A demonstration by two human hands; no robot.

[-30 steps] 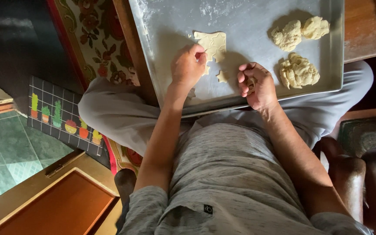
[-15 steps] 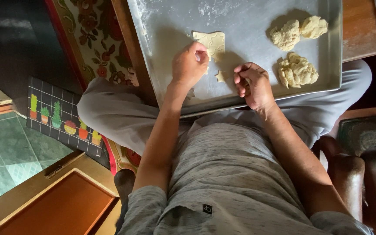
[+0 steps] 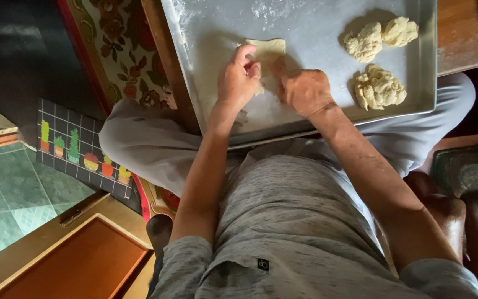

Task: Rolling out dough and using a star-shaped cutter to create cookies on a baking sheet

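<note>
Item one, as I see it from the head camera: a large metal baking tray [image 3: 206, 66], dusted with flour, resting across the person's lap and on a wooden desk [image 3: 455, 39] at the upper right. Item two: a flat square of pale dough [image 3: 269, 49] near the middle of the tray, its near edge under both hands. Left hand [image 3: 238, 80]: fingers curled narrow and pinching the dough's left side. Right hand [image 3: 305, 91]: fingers bent close and pressing on the dough's lower right side, the two hands nearly touching. Item three: three rough dough lumps [image 3: 380, 88] on the right part of the tray, two side by side at the top and one nearer, well apart from the hands. Room: a floral-patterned red and cream rug [image 3: 123, 50] left of the tray, a dark mat with cactus pictures [image 3: 73, 147] beside it, green floor tiles [image 3: 6, 194] at far left, and a brown wooden panel [image 3: 73, 266] at lower left.
</note>
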